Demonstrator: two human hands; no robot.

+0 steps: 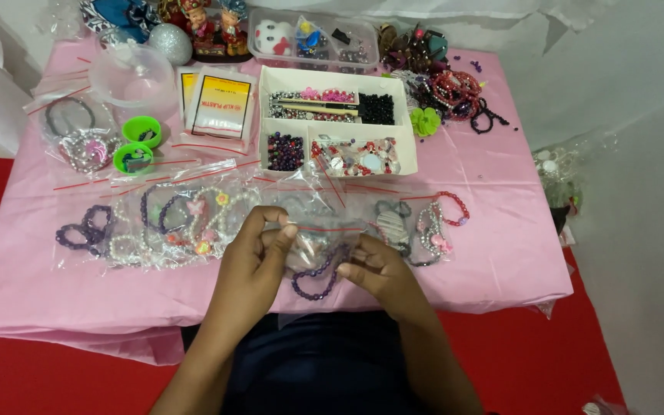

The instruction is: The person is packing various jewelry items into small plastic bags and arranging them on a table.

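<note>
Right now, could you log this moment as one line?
left hand: pinching clear bag | right hand: gripping bag | purple bead bracelet: inside | pink tablecloth: beneath

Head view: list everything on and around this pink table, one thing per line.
Tablecloth: one, pink, over the table.
Divided tray: one, white, centre back, holding beads.
Clear box: one, back centre, small items inside.
Green cups: two, left of the tray.
Clear bowl: one, back left.
Packets: about two, white with yellow, beside the bowl.
Bagged bracelets: several, purple, pearl and pink, front row.
Loose bracelets: a heap, red and dark, back right.
Figurines: colourful, back edge; count unclear.
Purple bracelet: one, in a clear bag, held.
Left hand: pinching the bag.
Right hand: pinching the bag.
</note>
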